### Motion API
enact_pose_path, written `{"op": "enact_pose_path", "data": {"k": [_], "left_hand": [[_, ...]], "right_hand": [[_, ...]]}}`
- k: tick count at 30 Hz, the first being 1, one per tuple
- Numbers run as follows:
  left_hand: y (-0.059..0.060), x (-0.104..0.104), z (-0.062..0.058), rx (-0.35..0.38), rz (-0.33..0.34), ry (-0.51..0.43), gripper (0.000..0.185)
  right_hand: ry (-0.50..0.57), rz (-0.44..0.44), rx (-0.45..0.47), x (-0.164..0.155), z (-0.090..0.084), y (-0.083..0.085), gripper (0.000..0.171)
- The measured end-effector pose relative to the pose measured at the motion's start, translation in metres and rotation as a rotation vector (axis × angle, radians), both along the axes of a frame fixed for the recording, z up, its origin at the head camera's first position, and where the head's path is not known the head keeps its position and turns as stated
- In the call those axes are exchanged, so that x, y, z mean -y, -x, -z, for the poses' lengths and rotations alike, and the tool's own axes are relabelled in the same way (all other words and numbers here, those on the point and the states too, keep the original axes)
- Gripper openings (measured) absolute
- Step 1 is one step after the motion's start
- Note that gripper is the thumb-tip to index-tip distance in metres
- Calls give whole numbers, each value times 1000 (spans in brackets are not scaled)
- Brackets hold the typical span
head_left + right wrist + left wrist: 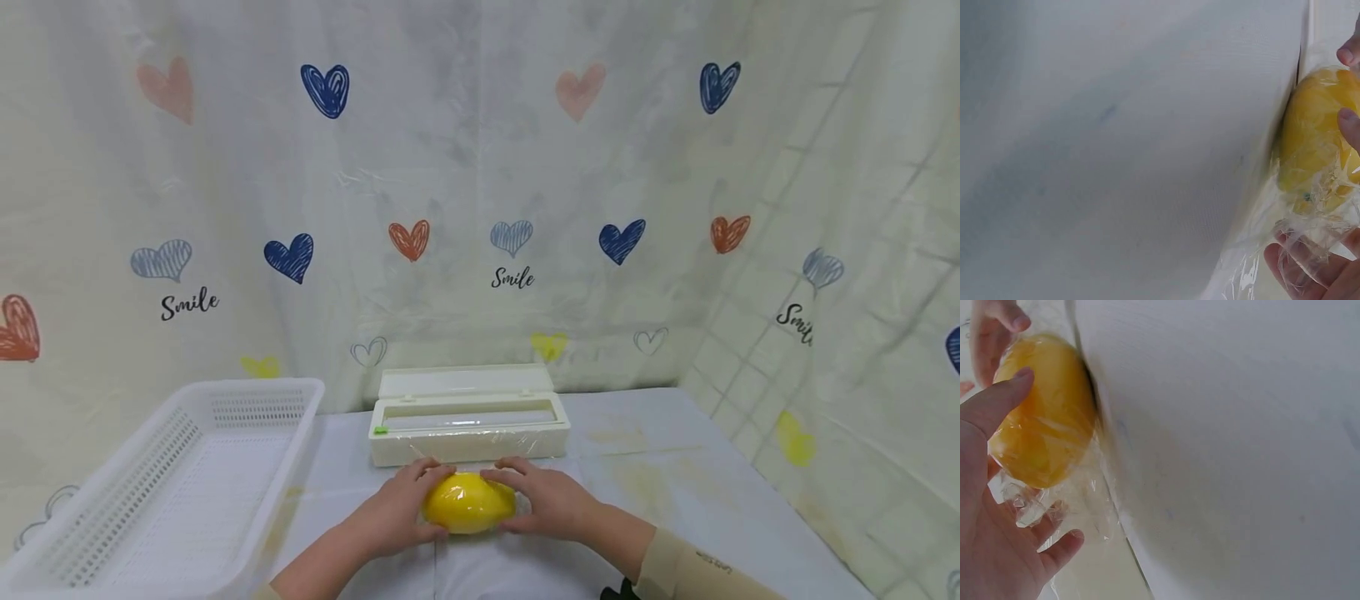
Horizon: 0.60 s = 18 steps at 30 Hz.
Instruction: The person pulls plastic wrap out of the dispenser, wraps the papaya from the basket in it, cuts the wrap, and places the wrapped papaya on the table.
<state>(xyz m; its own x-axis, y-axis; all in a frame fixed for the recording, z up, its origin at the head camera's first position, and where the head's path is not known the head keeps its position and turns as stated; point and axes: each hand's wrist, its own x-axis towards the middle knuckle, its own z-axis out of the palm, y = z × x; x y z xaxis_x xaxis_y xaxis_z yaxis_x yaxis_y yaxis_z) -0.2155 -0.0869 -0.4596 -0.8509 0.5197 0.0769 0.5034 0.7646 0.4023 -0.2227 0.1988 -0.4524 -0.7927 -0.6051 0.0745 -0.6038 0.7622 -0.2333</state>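
Observation:
A glossy yellow oval fruit (468,502) wrapped in clear cling film (1244,275) is between both hands, at the front of the table. My left hand (405,506) grips its left end, the thumb pressed on the near side. From the other end my right hand (551,502) holds it with curled fingers. Loose, crumpled film hangs about the fingers in both wrist views. Just behind the fruit stands a white cling film dispenser (468,447), its lid (465,381) raised and a film roll (468,419) inside. Whether the film still joins the roll, I cannot tell.
A white plastic basket (296,442) with perforated walls stands at the left. The table (637,500) has a whitish cover with yellowish stains. Behind it hangs a curtain (450,167) printed with hearts, and it also runs along the right side.

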Motion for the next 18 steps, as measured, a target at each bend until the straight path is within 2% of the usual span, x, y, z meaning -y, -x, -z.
{"op": "enact_pose_path", "data": {"k": [5, 8, 11, 14, 18], "left_hand": [[-2, 5, -2, 3, -18, -21, 86], [-4, 9, -4, -29, -71, -50, 83], [-4, 15, -5, -82, -187, -126, 76], [-2, 23, -6, -143, -312, -241, 66], [6, 36, -7, -181, -439, -358, 65]], "right_hand": [[9, 7, 8, 4, -2, -2, 70], [17, 4, -3, 5, -3, -3, 71], [19, 3, -19, 6, -5, -4, 72], [20, -7, -44, 6, -10, -2, 73], [29, -29, -60, 9, -27, 4, 71]]}}
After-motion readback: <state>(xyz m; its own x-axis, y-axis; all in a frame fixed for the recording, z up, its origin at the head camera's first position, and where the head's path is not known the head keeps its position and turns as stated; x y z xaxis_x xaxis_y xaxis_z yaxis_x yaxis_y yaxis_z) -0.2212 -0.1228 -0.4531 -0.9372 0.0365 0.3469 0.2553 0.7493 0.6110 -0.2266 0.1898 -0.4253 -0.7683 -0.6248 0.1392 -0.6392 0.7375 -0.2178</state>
